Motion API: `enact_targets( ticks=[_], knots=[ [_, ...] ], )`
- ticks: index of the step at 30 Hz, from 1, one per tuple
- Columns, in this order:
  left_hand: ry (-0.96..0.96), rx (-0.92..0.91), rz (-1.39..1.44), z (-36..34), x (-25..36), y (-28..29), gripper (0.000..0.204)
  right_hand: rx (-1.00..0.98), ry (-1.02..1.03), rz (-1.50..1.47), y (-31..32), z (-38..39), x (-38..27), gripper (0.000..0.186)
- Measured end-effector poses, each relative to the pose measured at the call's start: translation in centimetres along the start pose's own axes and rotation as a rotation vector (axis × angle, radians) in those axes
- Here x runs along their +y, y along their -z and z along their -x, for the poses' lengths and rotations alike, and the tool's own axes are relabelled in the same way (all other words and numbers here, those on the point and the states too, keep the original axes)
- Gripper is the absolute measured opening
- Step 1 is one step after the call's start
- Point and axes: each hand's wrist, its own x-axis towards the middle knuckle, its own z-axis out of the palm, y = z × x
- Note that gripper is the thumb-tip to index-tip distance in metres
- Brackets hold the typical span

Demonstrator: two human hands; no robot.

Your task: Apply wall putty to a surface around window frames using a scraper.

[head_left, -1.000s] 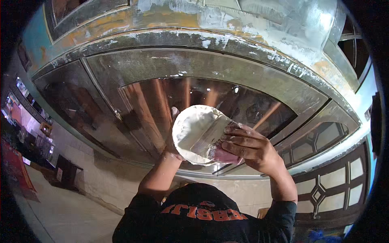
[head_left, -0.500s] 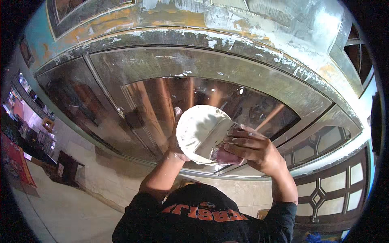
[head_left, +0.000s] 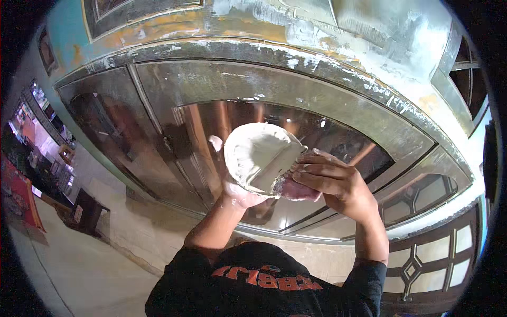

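My left hand (head_left: 238, 193), smeared white, cradles a round container (head_left: 228, 161) of creamy white paste (head_left: 256, 150) from beneath and the left, one fingertip showing past its rim. My right hand (head_left: 340, 182) grips a wide, flat scraper (head_left: 274, 169) with a pinkish, paste-crusted part (head_left: 301, 190) under my fingers. The scraper's blade lies across the right side of the container, in or on the paste. Beyond both hands is a dark wooden door (head_left: 227, 79) with a glossy arched panel (head_left: 206, 127), spotted with white.
Above runs a wall (head_left: 317, 24) patched with white and orange. A second panelled door (head_left: 433, 259) stands at right. At left are a dark wooden piece of furniture (head_left: 87, 216), a red cloth-like item (head_left: 21, 206) and a brighter room beyond. Pale floor tiles (head_left: 63, 253) lie below.
The container has risen a little in my hands, with the scraper and my right hand moving up alongside it. The view has shifted slightly; the door's frame now sits further right.
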Motion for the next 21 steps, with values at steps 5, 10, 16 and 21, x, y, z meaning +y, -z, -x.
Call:
enact_targets(
  ticks=[5,10,16,21],
  knots=[
    [-0.003,-0.269,-0.125,0.4,1.0,-3.3,0.118,-0.03,0.027,-0.046,0.2,-1.0,-0.1,0.071],
    [-0.111,-0.296,-0.067,1.0,0.9,-3.6,0.119,-0.049,0.007,-0.045,0.3,-1.4,-0.3,0.068],
    [-0.241,-0.346,0.0,1.6,1.3,-4.4,0.12,0.139,0.057,-0.117,1.0,-2.7,-0.8,0.06],
    [-0.346,-0.39,0.064,1.5,1.6,-4.9,0.121,0.405,-0.246,-0.504,1.5,-3.5,-3.0,0.016]
  ],
)
